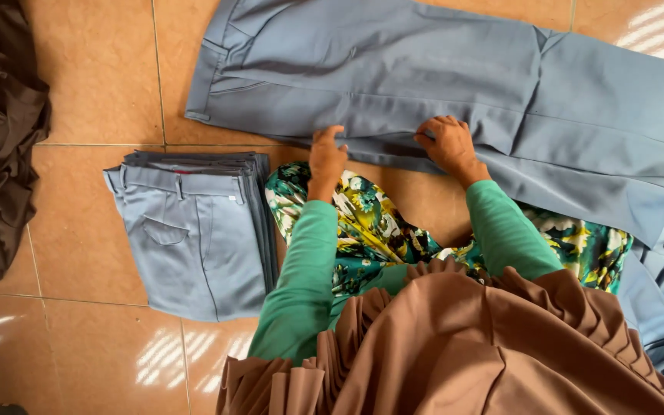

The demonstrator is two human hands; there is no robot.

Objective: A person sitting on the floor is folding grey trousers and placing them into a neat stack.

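Both arms reach forward, left hand (326,157) and right hand (446,144) palm-down, fingers bent, near each other.
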